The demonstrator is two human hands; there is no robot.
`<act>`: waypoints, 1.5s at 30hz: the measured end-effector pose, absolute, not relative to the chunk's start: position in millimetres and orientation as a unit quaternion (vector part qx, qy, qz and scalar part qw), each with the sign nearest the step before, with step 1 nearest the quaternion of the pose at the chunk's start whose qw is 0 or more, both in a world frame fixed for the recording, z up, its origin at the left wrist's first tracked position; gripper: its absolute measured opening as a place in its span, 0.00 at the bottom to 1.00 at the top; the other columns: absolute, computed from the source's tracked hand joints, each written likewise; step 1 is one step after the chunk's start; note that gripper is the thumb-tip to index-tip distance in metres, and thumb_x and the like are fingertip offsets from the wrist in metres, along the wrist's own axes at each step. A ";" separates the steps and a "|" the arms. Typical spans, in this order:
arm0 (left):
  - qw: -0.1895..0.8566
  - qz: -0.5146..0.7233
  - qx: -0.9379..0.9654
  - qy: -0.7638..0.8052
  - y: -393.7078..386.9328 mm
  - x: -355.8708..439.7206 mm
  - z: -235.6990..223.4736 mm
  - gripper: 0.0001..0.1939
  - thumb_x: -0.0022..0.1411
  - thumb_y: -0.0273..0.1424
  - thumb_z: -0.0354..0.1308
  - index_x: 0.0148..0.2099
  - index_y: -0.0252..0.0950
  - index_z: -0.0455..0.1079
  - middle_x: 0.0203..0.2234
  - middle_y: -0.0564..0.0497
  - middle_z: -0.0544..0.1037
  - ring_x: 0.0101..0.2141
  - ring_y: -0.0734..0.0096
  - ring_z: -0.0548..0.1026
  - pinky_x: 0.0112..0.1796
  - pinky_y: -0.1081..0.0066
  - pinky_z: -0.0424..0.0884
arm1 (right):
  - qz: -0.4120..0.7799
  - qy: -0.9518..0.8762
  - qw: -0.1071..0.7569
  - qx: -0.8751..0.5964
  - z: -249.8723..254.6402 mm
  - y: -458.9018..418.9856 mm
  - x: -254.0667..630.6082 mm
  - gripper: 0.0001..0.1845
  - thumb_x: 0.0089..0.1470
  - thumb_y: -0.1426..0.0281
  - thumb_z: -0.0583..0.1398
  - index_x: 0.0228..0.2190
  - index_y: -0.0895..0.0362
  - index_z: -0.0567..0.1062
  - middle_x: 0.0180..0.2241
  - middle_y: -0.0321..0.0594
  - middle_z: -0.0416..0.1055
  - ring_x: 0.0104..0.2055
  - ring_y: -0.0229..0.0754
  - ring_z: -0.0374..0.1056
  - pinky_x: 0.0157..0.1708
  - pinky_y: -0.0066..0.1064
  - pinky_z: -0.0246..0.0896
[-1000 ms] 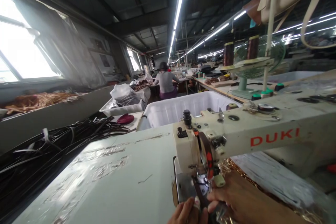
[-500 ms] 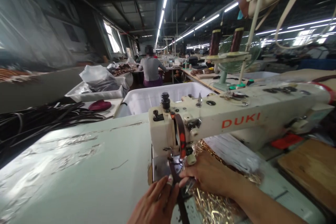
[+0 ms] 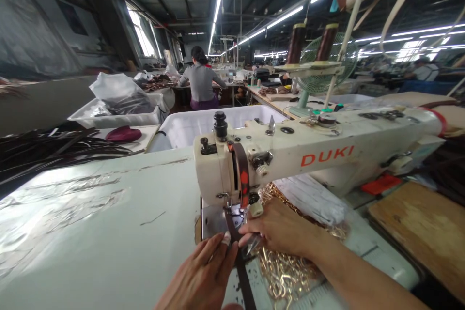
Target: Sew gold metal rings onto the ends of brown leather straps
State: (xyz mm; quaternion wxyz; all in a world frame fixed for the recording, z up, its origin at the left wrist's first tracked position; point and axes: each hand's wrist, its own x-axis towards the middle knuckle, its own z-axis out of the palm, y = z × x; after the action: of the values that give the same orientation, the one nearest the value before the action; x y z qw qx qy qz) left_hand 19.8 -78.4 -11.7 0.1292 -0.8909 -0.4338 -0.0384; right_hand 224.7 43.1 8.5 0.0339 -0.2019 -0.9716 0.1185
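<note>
Head view: the left hand (image 3: 203, 276) lies flat on the table (image 3: 109, 223), fingers together, their tips pressing the dark strap (image 3: 241, 271) from its left. The right hand (image 3: 279, 230) pinches the same strap between thumb and fingertips, just before the needle of the sewing machine (image 3: 290, 155). Gold chain (image 3: 286, 276) is heaped beneath the right wrist. Beyond the fingers stands a white bin (image 3: 181, 131).
</note>
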 end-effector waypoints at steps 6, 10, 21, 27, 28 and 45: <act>0.165 -0.050 -0.892 -0.418 -78.0 20.6 -13.3 0.34 0.59 0.50 0.57 0.58 0.27 0.65 0.48 0.39 0.76 0.46 0.55 0.75 0.45 0.66 0.73 | 0.105 -0.975 0.036 -0.194 9.0 42.7 224.3 0.10 0.59 0.66 0.58 0.41 0.48 0.78 0.33 0.34 0.77 0.35 0.39 0.72 0.31 0.27 0.55; 0.140 -0.083 -0.888 -0.430 -77.2 21.6 -12.1 0.34 0.58 0.46 0.61 0.60 0.30 0.62 0.48 0.40 0.75 0.48 0.56 0.73 0.47 0.66 0.71 | 0.101 -0.974 0.035 -0.201 7.3 42.6 224.6 0.10 0.59 0.65 0.58 0.40 0.47 0.78 0.32 0.33 0.77 0.34 0.39 0.71 0.29 0.28 0.53; 0.146 -0.045 -0.892 -0.424 -74.4 27.7 -4.8 0.34 0.56 0.46 0.62 0.57 0.29 0.66 0.46 0.41 0.77 0.45 0.53 0.76 0.42 0.64 0.76 | 0.119 -0.973 0.026 -0.198 8.4 42.9 224.5 0.11 0.60 0.66 0.57 0.43 0.47 0.77 0.36 0.33 0.77 0.36 0.40 0.71 0.30 0.30 0.50; 0.118 -0.057 -0.891 -0.434 -70.3 24.3 -2.4 0.31 0.56 0.46 0.62 0.55 0.31 0.68 0.45 0.44 0.78 0.44 0.55 0.76 0.42 0.63 0.76 | 0.112 -0.975 0.024 -0.191 7.7 42.6 223.9 0.10 0.59 0.66 0.58 0.41 0.48 0.77 0.34 0.34 0.77 0.34 0.40 0.71 0.29 0.31 0.47; 0.112 -0.064 -0.891 -0.435 -69.4 23.3 -3.3 0.30 0.57 0.46 0.62 0.55 0.31 0.68 0.45 0.44 0.78 0.44 0.54 0.76 0.41 0.62 0.77 | 0.109 -0.976 0.023 -0.189 7.4 42.7 223.8 0.09 0.59 0.66 0.58 0.40 0.49 0.78 0.33 0.34 0.76 0.34 0.40 0.70 0.29 0.31 0.47; -0.009 -0.255 -0.861 -0.439 -31.6 2.4 -24.8 0.15 0.68 0.41 0.49 0.42 0.40 0.74 0.34 0.50 0.80 0.38 0.63 0.76 0.38 0.65 0.73 | 0.090 -0.979 0.034 -0.182 7.4 44.9 220.5 0.12 0.60 0.61 0.57 0.31 0.51 0.78 0.29 0.33 0.76 0.32 0.38 0.70 0.26 0.29 0.48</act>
State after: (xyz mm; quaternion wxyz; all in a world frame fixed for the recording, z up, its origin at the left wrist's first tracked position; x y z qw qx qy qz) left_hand 2.4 -31.6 -24.8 -0.0087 -0.8613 -0.4393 -0.2551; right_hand 220.5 44.9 7.4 0.0342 -0.1817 -0.9786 0.0903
